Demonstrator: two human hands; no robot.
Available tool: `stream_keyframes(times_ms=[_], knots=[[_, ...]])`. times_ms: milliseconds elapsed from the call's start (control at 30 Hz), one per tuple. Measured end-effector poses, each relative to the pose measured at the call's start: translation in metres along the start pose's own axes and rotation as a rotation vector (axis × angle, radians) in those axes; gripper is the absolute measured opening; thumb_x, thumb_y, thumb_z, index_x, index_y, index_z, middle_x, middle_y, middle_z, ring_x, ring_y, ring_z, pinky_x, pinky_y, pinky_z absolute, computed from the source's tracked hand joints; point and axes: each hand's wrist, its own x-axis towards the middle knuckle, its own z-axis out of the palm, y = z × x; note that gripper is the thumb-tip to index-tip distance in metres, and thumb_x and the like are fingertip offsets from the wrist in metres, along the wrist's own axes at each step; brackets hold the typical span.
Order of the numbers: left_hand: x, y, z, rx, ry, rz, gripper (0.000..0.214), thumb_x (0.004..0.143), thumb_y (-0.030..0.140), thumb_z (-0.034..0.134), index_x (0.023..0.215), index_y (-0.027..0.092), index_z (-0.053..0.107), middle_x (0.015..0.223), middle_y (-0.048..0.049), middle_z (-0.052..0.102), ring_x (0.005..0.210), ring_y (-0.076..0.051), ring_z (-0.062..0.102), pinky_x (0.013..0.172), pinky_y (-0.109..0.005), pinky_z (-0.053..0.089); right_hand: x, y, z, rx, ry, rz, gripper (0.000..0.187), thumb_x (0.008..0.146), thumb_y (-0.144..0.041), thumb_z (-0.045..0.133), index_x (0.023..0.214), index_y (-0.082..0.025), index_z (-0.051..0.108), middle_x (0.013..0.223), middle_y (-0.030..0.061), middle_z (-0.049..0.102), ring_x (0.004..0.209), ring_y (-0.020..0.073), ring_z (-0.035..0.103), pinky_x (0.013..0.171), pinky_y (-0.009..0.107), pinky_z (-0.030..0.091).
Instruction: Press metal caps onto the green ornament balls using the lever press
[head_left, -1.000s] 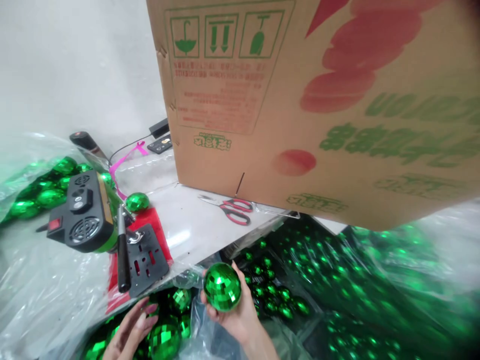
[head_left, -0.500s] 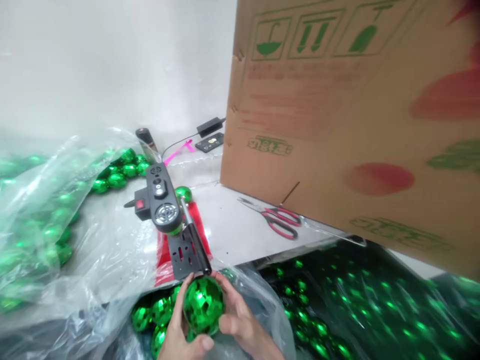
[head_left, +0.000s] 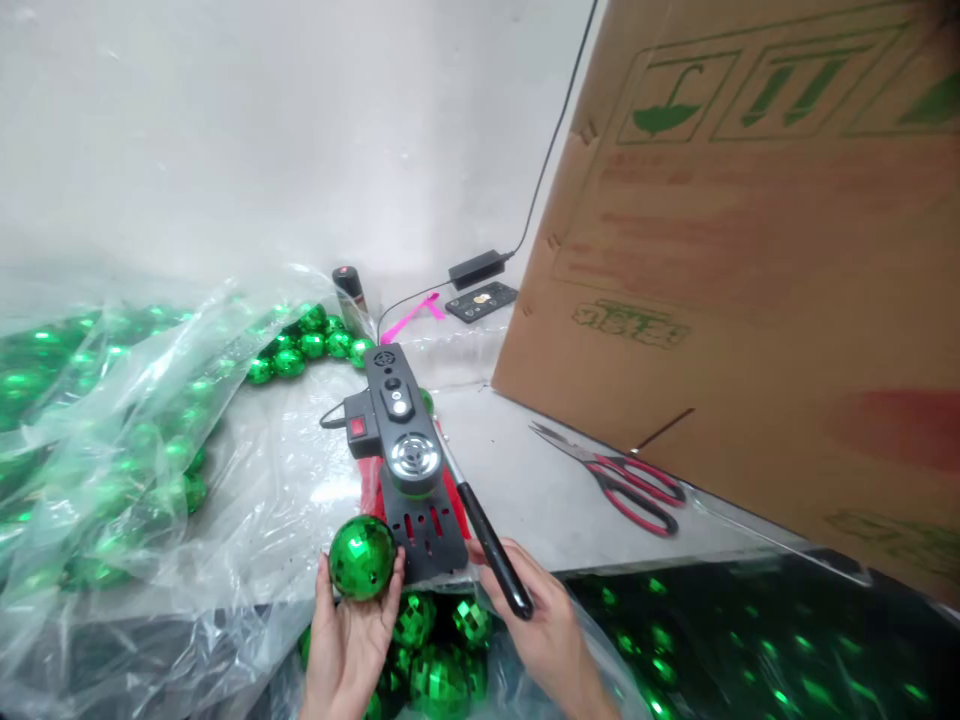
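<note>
Draping over some green balls (head_left: 289, 362) at far left, clear plastic (head_left: 97, 505) perhaps keeps them together on the desk (head_left: 517, 470). The left hand (head_left: 351, 628) holds a single ball (head_left: 361, 557) just left of the slotted plate (head_left: 424, 545) under a machine (head_left: 396, 405), fingers spread around its sides, probably against rolling. The right hand (head_left: 541, 612) is at a black handle (head_left: 493, 548); whether its fingers grip, one cannot tell. Scissors (head_left: 611, 477) lie beside a box (head_left: 735, 370), apparently inverted: its umbrella mark (head_left: 664, 115) is upside down. Its lettering is unreadable.
</note>
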Motion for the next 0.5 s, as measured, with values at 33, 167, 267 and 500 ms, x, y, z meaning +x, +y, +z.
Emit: stream_keyframes(times_ms=[33,167,267,500], knots=[[0.003,0.004,-0.003,-0.028,-0.007,-0.039,0.043,0.109,0.052,0.066,0.134,0.021,0.082,0.141,-0.0148,0.082,0.135,-0.029,0.077,0.118,-0.041,0.062,0.002,0.000,0.000,0.023,-0.023,0.000,0.045,0.109,-0.059,0.060,0.106,-0.022,0.088,0.100,0.0100,0.087,0.086,0.0226,0.085,0.079,0.027,0.072],[0.005,0.012,-0.004,-0.115,0.026,-0.099,0.052,0.110,0.046,0.066,0.156,0.022,0.065,0.148,-0.0162,0.077,0.142,-0.032,0.073,0.126,-0.050,0.056,0.000,0.002,0.003,0.065,-0.044,-0.021,0.037,0.111,-0.049,0.061,0.103,-0.023,0.085,0.099,0.0082,0.087,0.084,0.0220,0.086,0.079,0.025,0.072],[0.003,0.011,0.004,-0.147,0.112,-0.053,0.065,0.111,0.041,0.065,0.171,0.024,0.047,0.148,-0.0168,0.078,0.139,-0.032,0.075,0.123,-0.050,0.058,-0.003,0.002,0.007,0.046,-0.021,-0.082,0.028,0.112,-0.040,0.060,0.110,-0.023,0.083,0.100,0.0065,0.087,0.081,0.0203,0.086,0.076,0.025,0.071],[0.007,-0.006,0.036,0.323,0.395,0.213,0.063,0.095,0.053,0.084,0.147,0.020,0.070,0.137,-0.0132,0.083,0.128,-0.033,0.080,0.119,-0.046,0.060,0.024,-0.041,0.011,-0.204,0.351,-0.539,0.064,0.111,-0.052,0.062,0.166,-0.022,0.050,0.149,0.0206,0.064,0.133,0.0305,0.071,0.092,0.042,0.073]])
